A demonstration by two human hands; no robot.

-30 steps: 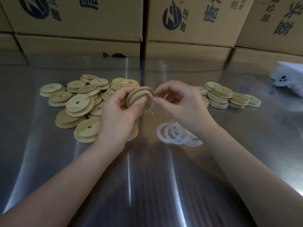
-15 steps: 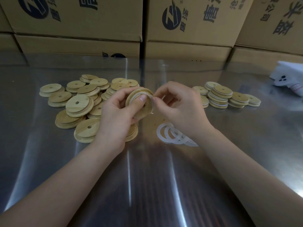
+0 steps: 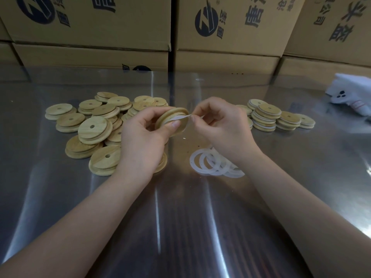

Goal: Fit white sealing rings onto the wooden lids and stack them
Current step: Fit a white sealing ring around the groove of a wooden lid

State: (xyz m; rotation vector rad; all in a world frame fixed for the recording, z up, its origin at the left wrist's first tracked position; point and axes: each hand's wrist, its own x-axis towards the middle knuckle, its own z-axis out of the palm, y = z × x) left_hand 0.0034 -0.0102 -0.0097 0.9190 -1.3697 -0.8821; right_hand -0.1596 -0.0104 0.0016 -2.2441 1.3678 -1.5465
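L grip (image 3: 144, 137) clamps lid (image 3: 170, 121); R grip (image 3: 218, 125) pinches ring (image 3: 181, 117) (stretched).

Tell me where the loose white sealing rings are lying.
In the head view, the loose white sealing rings lie overlapping on the metal table, right of centre, just below the right hand.

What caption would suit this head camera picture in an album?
Left hand holds a wooden lid while right hand stretches a white sealing ring onto it.
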